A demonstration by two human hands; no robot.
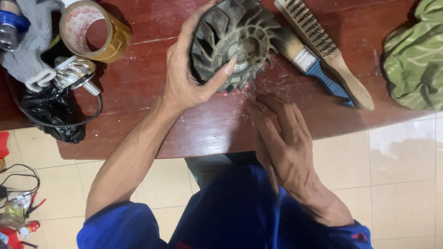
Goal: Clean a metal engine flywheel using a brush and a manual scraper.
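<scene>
Left hand (189, 78) grip clasps the finned fan wheel (233, 44); right hand (281, 138) rests open-palmed.

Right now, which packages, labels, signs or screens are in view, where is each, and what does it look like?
Tape roll: table's upper left; round, tan-brown tape on a whitish core ring with red print inside.
Can: top left corner, partly cut off; metal cylinder with a blue label band.
Small containers: floor at lower left; red and white, too small to tell more.
No signs or screens show.
</scene>
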